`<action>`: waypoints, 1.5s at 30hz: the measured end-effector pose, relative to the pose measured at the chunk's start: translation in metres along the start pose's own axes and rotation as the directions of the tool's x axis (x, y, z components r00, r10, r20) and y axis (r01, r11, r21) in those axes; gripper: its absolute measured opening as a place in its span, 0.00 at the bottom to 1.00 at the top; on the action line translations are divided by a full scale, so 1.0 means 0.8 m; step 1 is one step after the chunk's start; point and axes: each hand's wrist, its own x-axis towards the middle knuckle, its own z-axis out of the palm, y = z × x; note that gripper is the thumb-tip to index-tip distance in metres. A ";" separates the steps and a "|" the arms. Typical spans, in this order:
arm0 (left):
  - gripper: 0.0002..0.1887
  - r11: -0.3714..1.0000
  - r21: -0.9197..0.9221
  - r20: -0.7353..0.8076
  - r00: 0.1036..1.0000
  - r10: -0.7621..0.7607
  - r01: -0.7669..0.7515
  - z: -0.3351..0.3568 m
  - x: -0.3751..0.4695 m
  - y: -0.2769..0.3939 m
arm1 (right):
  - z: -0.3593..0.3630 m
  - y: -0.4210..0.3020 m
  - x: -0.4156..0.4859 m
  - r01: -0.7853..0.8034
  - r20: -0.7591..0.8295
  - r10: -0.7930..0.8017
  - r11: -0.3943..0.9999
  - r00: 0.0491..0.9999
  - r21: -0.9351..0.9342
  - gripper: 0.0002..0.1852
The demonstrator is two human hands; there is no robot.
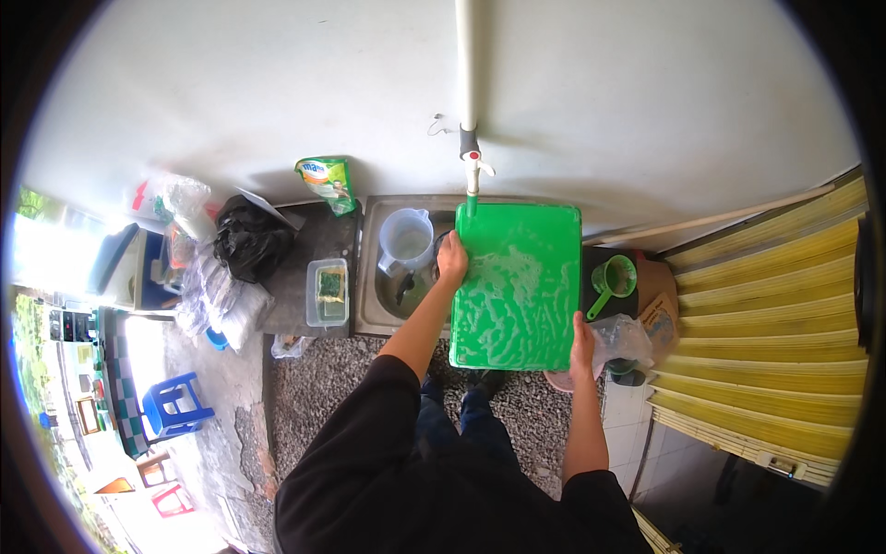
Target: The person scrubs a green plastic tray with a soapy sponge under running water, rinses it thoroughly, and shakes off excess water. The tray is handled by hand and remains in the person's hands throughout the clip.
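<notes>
A large green plastic lid or tray (pixel 516 291), streaked with soapy foam, is held over the right part of the metal sink (pixel 368 277). My left hand (pixel 452 260) grips its left edge, and my right hand (pixel 582 346) grips its lower right edge. The white tap (pixel 473 166) on the wall ends in a green spout piece at the tray's top edge; I cannot tell if water runs. Left of my left hand, a clear plastic measuring jug (pixel 407 239) stands in the sink, with a dark-handled utensil (pixel 405 287) beside it.
On the left counter are a clear container with a sponge (pixel 332 285), a green detergent pouch (pixel 331 183) and a black plastic bag (pixel 252 239). At right stand a green dipper (pixel 615 277), a clear plastic bag (pixel 623 339) and a yellow folding door (pixel 768 311). A blue stool (pixel 173 408) stands lower left.
</notes>
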 end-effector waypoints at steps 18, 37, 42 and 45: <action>0.32 0.956 -0.149 0.113 0.957 0.269 -0.251 -0.066 -0.013 0.013 | 0.027 0.067 0.016 -0.328 0.218 0.285 0.924 0.934 0.198 0.43; 0.34 0.999 0.026 0.039 0.999 0.034 -0.035 -0.151 -0.029 -0.020 | 0.071 0.061 0.013 -0.189 0.313 0.138 0.973 0.940 0.136 0.42; 0.36 0.974 0.149 0.000 0.985 0.172 -0.170 -0.128 -0.073 -0.017 | 0.047 0.039 0.020 -0.252 0.431 0.125 0.935 0.893 0.250 0.39; 0.37 0.969 0.134 0.027 0.978 0.206 -0.208 -0.108 -0.081 -0.017 | 0.032 0.030 0.024 -0.159 0.287 0.121 0.981 0.950 0.112 0.42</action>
